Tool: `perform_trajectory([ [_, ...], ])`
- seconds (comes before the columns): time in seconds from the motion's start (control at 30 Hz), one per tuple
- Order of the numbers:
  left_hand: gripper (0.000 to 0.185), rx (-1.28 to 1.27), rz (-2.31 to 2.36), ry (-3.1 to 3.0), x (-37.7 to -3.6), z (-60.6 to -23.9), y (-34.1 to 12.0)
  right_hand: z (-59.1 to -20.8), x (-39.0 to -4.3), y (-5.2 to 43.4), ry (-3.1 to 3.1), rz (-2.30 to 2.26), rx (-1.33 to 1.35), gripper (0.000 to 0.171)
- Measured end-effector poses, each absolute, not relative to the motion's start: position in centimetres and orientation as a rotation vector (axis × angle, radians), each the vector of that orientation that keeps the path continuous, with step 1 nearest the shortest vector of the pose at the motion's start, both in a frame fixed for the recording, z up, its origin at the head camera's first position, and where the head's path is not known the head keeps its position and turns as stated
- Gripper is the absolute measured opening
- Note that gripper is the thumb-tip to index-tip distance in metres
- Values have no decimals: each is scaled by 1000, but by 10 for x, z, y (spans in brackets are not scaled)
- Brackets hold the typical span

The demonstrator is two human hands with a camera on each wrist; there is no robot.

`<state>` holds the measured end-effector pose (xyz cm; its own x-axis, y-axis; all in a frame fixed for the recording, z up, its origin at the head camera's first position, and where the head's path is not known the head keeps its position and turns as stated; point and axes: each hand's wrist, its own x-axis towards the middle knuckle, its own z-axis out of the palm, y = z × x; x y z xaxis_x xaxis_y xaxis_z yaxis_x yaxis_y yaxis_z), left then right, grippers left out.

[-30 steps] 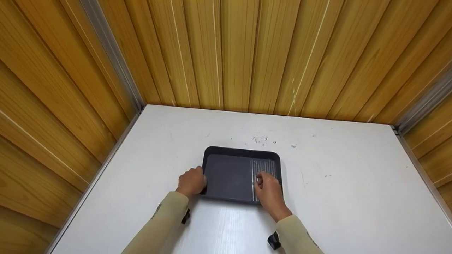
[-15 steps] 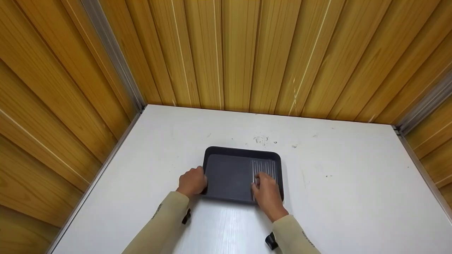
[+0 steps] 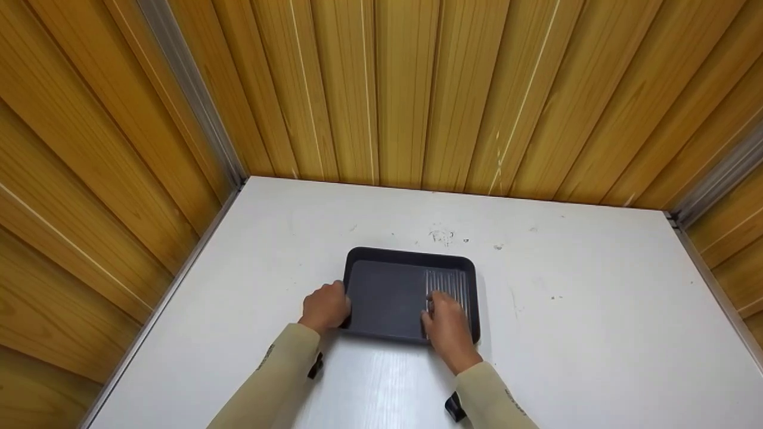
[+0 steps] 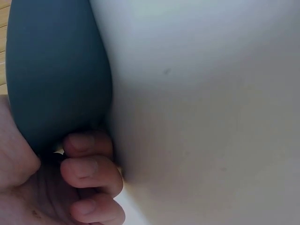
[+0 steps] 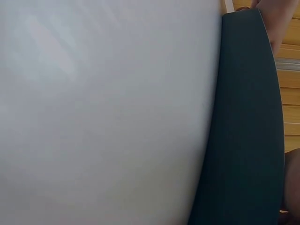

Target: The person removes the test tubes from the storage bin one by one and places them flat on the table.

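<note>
A dark grey rectangular tray (image 3: 387,298) has a flat floor on the left and a ridged section (image 3: 447,283) on the right, with a raised line between them. My left hand (image 3: 325,307) grips the tray's left side wall; in the left wrist view its fingertips (image 4: 91,168) curl in under the wall. Over the front of the ridged section is my right hand (image 3: 450,330), fingers bent and thumb near the raised line. What its fingertips hold, if anything, I cannot tell. The right wrist view shows mostly the tray's outer wall (image 5: 243,117).
The tray lies on a white table (image 3: 584,333) with small dark scuffs behind and to the right of it. Wood-patterned panel walls (image 3: 393,89) with grey metal corner posts stand at the back and both sides.
My right hand has moved a little to the left across the ridged section, its thumb now at the raised line. The left hand and the tray have stayed in place.
</note>
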<state>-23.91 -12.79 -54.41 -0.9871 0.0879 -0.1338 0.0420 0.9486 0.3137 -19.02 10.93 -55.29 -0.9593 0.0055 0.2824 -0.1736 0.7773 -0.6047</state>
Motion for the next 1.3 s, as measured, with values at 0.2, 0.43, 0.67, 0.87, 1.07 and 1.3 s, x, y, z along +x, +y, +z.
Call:
perform_trajectory([
  [0.2,23,99,468,2963,-239,-543,-128,-552,-190,107,-2685,908,143,24],
  [0.43,22,124,460,2973,-238,-543,-128,-553,-190,103,-2688,842,155,29],
  [0.67,23,103,450,2963,-238,-542,-128,-552,-191,102,-2728,795,175,31],
  [0.87,24,95,447,2962,-238,-542,-127,-552,-191,101,-2724,739,195,26],
  [1.07,25,90,446,2965,-238,-543,-126,-553,-193,101,-2714,771,190,21],
  [1.3,24,116,447,2986,-237,-543,-128,-552,-193,100,-2716,857,153,32],
])
